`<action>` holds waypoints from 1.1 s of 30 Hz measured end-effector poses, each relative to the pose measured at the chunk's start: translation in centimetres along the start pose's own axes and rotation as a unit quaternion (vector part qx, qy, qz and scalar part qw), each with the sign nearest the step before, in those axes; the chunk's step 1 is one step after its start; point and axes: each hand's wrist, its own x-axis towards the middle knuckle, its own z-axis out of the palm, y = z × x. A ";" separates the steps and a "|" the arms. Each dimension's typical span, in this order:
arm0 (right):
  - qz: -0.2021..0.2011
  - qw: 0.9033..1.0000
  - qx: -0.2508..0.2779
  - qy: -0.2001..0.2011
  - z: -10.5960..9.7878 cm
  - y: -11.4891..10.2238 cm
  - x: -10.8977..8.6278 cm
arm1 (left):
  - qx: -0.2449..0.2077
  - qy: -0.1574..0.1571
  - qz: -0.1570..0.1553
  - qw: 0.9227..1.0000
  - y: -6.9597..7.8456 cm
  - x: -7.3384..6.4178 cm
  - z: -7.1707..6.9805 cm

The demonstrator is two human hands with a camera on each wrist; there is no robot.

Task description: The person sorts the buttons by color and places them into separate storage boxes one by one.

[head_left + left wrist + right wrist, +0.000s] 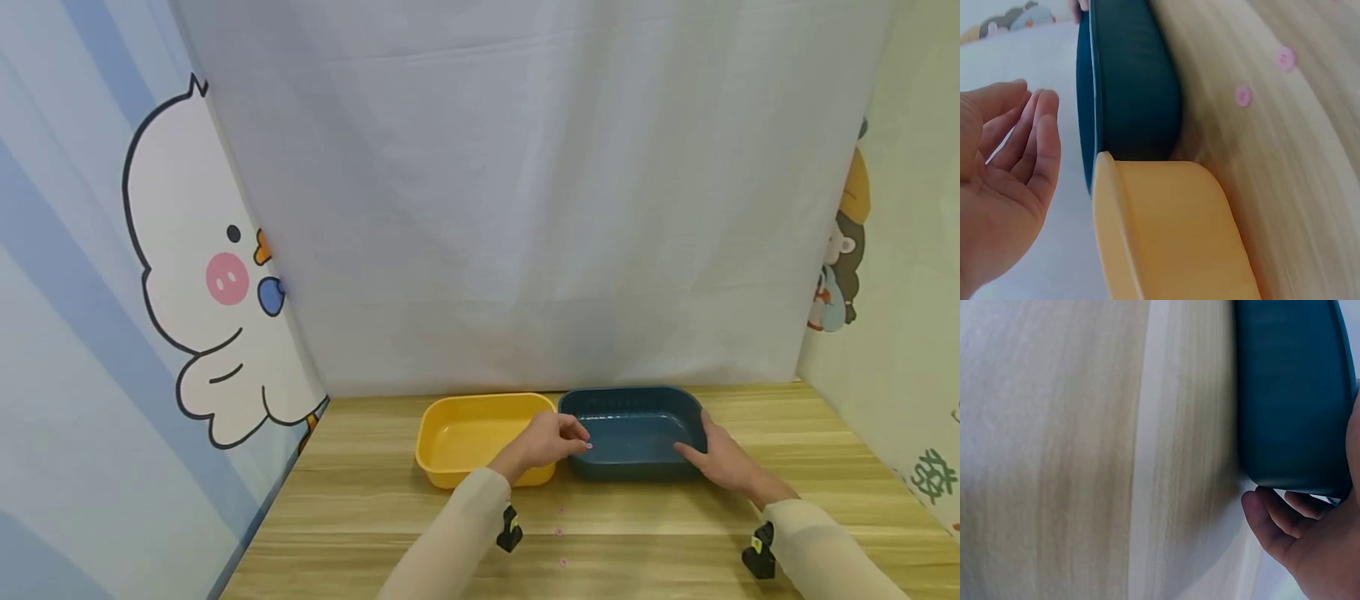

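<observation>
My left hand (pixel 551 439) is above the near-left corner of the dark teal basin (pixel 633 472), pinching a small pink button (pixel 588 446) at its fingertips. In the left wrist view the thumb and fingertips of that hand (pixel 1013 150) come together, and the button is hidden there. At the basin's right end my right hand (pixel 723 457) holds the wall, thumb over the rim and fingers along the outside. The right wrist view shows the fingers of this hand (pixel 1297 531) against the teal end wall.
A yellow basin (pixel 442 478) stands directly left of the teal one, under my left wrist. In front of the basins, three pink buttons lie in a rough line on the wood-grain table, the middle one (pixel 558 532) included. A pale curtain (pixel 555 208) hangs behind.
</observation>
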 end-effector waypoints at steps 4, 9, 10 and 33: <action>-0.001 1.000 -0.004 0.000 -0.1 0.1 0.0 | 0.048 -0.040 0.021 0.998 0.1 -1.5 -0.1; -0.002 1.000 -0.011 0.001 -0.2 0.3 0.2 | 0.105 -0.080 0.053 0.990 -0.5 -3.2 0.3; -0.002 1.000 -0.012 0.001 -0.1 0.4 0.2 | 0.111 -0.088 0.056 0.988 -0.7 -3.6 0.4; 0.012 1.000 -0.012 -0.002 0.1 0.2 0.1 | 0.229 -0.162 0.114 0.953 -3.5 -7.3 3.1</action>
